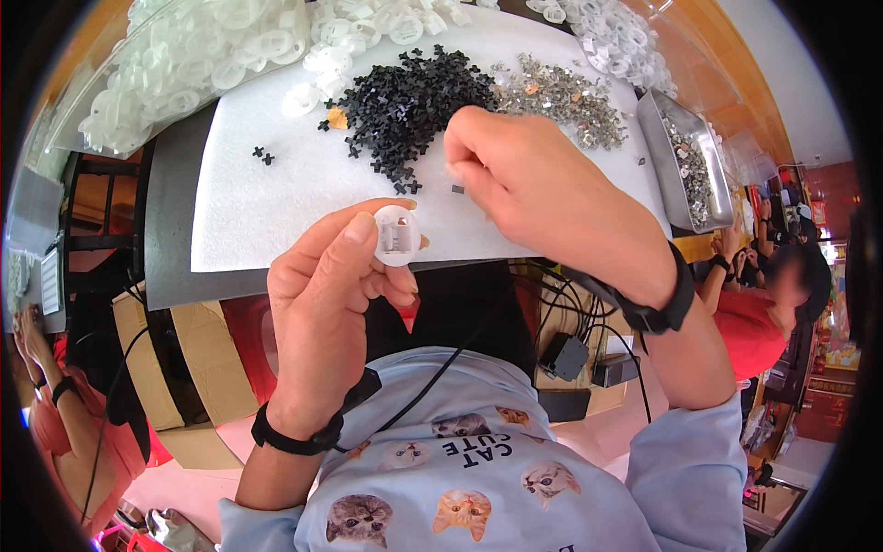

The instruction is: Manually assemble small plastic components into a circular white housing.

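Note:
Between the thumb and fingers of my left hand [324, 267] is a round white plastic part [411, 221] with a rectangular recess at its middle. Something shiny, like metal, shows inside that recess. My right hand [547, 175] hovers over the white foam sheet [235, 216], to the right of the part and apart from it. Its fingers are curled and pinched together; whatever they hold is hidden. Just below those fingertips a small dark piece [457, 189] shows, and I cannot tell whether it lies on the sheet. Beyond my hands lies a heap of small black cross-shaped pieces [414, 101].
Small metal pieces [575, 103] lie heaped right of the black ones. A metal tray [655, 138] with more stands at the right. White plastic parts [202, 69] fill a clear bin at the far left. Cables [561, 299] hang below the table edge. Other people sit at both sides.

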The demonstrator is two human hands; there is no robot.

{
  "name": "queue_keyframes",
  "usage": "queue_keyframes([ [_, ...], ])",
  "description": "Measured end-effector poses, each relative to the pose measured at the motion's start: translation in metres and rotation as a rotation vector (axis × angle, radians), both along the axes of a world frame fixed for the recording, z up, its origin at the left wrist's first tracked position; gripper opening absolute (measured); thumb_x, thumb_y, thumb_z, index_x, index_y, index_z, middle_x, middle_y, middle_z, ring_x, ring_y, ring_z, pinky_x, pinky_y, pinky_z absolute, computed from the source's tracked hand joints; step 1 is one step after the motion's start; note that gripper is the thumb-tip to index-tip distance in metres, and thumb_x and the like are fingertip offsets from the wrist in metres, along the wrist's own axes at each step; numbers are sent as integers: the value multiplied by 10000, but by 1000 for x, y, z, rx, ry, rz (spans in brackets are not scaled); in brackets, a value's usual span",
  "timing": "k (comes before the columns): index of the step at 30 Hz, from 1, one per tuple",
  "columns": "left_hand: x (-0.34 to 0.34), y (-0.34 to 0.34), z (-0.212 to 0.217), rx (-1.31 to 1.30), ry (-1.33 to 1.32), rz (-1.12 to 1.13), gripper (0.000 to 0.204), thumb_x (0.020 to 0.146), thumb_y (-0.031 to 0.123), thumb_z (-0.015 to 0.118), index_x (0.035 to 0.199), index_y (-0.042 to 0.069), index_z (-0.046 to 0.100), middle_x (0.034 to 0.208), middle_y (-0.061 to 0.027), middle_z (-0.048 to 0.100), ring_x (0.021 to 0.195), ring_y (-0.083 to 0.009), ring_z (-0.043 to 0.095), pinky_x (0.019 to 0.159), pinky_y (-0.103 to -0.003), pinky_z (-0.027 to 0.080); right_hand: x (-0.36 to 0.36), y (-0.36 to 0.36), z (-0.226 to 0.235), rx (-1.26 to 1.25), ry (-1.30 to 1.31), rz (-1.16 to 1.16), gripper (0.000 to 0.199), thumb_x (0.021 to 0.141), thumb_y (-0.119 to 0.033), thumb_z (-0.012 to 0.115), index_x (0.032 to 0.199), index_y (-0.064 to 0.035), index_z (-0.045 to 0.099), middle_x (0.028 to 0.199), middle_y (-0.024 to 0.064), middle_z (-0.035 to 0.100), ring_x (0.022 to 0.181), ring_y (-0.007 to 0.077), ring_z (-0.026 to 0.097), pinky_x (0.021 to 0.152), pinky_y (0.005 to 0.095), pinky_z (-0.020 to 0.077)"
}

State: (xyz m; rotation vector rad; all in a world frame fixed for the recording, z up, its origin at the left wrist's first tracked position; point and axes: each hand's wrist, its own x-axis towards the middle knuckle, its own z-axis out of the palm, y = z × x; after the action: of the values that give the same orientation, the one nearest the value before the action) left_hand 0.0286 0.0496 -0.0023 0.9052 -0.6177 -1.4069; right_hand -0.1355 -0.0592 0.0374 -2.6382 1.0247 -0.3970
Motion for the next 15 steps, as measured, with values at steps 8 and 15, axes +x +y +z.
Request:
queue_keyframes([
  [8,-4,-4,1,3,56,-86,359,971,249,464,1033,-65,625,754,-72,613,571,-91,535,513,-207,433,-8,27,20,652,-419,-24,103,903,-84,589,961,-2,616,735,-12,590,585,28,499,477,187,396],
  [15,-7,-6,6,72,110,-157,402,978,310,444,942,-43,633,673,-50,572,467,-78,434,421,-210,324,-8,24,18,859,-553,-24,132,908,-111,605,954,10,634,789,6,626,578,14,511,468,165,415],
])
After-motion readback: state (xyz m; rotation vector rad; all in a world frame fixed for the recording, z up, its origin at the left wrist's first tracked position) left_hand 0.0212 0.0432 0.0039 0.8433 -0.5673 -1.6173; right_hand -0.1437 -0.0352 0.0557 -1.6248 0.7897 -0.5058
